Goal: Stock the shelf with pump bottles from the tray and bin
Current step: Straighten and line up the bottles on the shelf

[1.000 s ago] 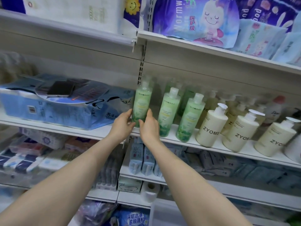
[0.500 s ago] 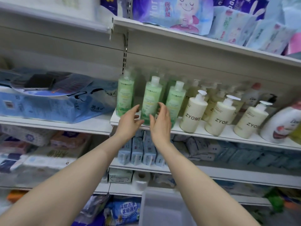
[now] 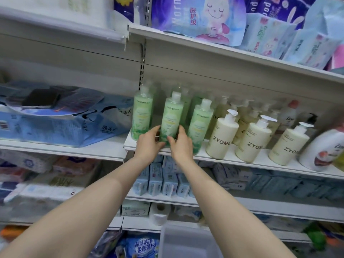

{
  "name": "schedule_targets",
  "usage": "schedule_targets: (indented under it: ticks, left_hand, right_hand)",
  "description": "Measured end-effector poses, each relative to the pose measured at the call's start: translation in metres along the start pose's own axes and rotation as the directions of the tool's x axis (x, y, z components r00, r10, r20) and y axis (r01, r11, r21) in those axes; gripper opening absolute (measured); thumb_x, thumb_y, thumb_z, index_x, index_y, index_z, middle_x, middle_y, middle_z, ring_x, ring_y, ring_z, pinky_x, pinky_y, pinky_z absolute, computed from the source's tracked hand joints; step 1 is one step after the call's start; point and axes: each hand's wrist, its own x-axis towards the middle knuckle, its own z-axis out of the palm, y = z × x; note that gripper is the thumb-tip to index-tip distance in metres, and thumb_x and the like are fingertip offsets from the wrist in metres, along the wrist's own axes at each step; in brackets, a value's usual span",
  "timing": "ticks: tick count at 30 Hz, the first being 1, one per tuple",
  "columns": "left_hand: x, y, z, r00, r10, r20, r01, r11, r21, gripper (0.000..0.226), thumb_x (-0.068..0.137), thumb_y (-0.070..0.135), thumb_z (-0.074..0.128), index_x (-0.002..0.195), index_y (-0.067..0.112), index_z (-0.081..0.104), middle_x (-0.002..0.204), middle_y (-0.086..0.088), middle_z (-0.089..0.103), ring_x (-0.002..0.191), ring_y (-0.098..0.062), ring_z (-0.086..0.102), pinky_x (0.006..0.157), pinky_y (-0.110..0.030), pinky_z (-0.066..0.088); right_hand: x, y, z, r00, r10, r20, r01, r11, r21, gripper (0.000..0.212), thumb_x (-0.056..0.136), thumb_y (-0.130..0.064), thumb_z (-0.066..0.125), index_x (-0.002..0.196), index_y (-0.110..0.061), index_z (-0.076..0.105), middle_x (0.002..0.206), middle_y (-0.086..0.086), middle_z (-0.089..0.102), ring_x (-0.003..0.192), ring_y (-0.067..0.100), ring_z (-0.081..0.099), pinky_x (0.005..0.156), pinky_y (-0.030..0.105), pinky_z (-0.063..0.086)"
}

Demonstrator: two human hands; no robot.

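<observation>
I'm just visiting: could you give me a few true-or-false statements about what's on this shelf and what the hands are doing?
1. Both hands, left hand and right hand, hold the middle green bottle. True.
2. The cream ZYOME bottles stand left of the green ones. False: they stand to the right.
3. A phone lies on the blue package. True.
4. The held bottle lies flat. False: it stands upright on the shelf.
</observation>
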Motion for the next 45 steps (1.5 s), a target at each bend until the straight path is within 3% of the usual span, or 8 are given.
schedule_targets:
  ticks: [10,12,15,21,26,30,34,45]
  left_hand:
    - [0.007,0.010,0.000,0.999,-0.001,-0.051,0.002,0.999,0.035,0.055,0.085,0.013,0.068,0.137,0.021,0.050,0.120,-0.001,0.067,0.107,-0.017,0.064,0.095,-0.031,0.049]
    - [0.014,0.026,-0.007,0.996,0.051,-0.075,-0.048,0.998,0.043,0.055,0.091,0.009,0.058,0.144,0.016,0.042,0.131,-0.003,0.060,0.117,-0.020,0.059,0.099,-0.030,0.045]
    - [0.032,0.056,-0.022,0.983,0.131,-0.128,-0.125,0.991,0.054,0.051,0.097,0.012,0.049,0.146,0.012,0.039,0.145,-0.005,0.049,0.131,-0.020,0.047,0.110,-0.035,0.038]
    - [0.072,0.102,-0.047,0.972,0.203,-0.121,-0.189,0.975,0.119,0.044,0.100,0.017,0.046,0.142,0.005,0.045,0.143,-0.012,0.050,0.132,-0.027,0.046,0.108,-0.029,0.032]
    - [0.113,0.106,-0.050,0.995,0.096,-0.016,-0.094,0.990,0.110,0.043,0.100,0.016,0.045,0.142,0.011,0.047,0.144,-0.011,0.049,0.133,-0.027,0.046,0.105,-0.025,0.034]
    - [0.142,0.106,-0.044,0.998,0.018,0.056,-0.022,0.997,0.080,0.043,0.101,0.018,0.045,0.143,0.011,0.045,0.150,-0.010,0.041,0.138,-0.022,0.039,0.106,-0.018,0.026]
    - [0.168,0.108,-0.035,0.991,-0.071,0.110,0.059,0.993,0.107,0.045,0.101,0.017,0.043,0.145,0.006,0.040,0.151,-0.013,0.038,0.138,-0.025,0.038,0.108,-0.024,0.026]
    - [0.204,0.094,-0.016,0.965,-0.161,0.209,0.131,0.980,0.150,0.048,0.104,0.031,0.036,0.149,0.015,0.034,0.156,-0.006,0.031,0.141,-0.024,0.033,0.113,-0.030,0.026]
  right_hand:
    - [0.007,-0.013,-0.007,0.999,0.012,0.037,-0.011,1.000,-0.026,0.048,0.097,-0.006,0.049,0.142,-0.009,0.034,0.120,0.015,0.062,0.109,0.033,0.061,0.090,0.043,0.050]
    - [0.012,-0.025,-0.019,0.999,-0.035,0.006,0.035,0.999,-0.018,0.057,0.096,-0.002,0.047,0.149,-0.009,0.027,0.134,0.015,0.055,0.121,0.033,0.056,0.100,0.045,0.047]
    - [0.024,-0.046,-0.047,0.995,-0.099,-0.022,0.098,0.994,-0.049,0.065,0.100,0.002,0.041,0.158,-0.009,0.013,0.161,0.010,0.027,0.146,0.026,0.029,0.120,0.038,0.025]
    - [0.060,-0.072,-0.091,0.970,-0.229,-0.077,0.218,0.966,-0.137,0.052,0.099,-0.001,0.039,0.150,-0.009,0.037,0.151,0.012,0.044,0.138,0.030,0.041,0.111,0.032,0.031]
    - [0.095,-0.076,-0.110,0.973,-0.231,-0.012,0.225,0.958,-0.180,0.052,0.100,-0.004,0.041,0.151,-0.013,0.038,0.147,0.017,0.049,0.134,0.034,0.045,0.111,0.035,0.037]
    - [0.129,-0.071,-0.118,0.978,-0.177,0.108,0.199,0.950,-0.241,0.053,0.101,-0.013,0.048,0.152,-0.018,0.036,0.152,0.011,0.044,0.137,0.030,0.043,0.106,0.027,0.035]
    - [0.161,-0.072,-0.113,0.963,-0.130,0.235,0.201,0.929,-0.311,0.052,0.103,-0.027,0.047,0.153,-0.015,0.034,0.156,0.008,0.038,0.140,0.028,0.040,0.108,0.027,0.031]
    - [0.214,-0.063,-0.099,0.913,-0.082,0.401,0.193,0.949,-0.247,0.050,0.104,-0.033,0.042,0.152,-0.019,0.038,0.158,0.004,0.035,0.144,0.023,0.036,0.118,0.036,0.028]
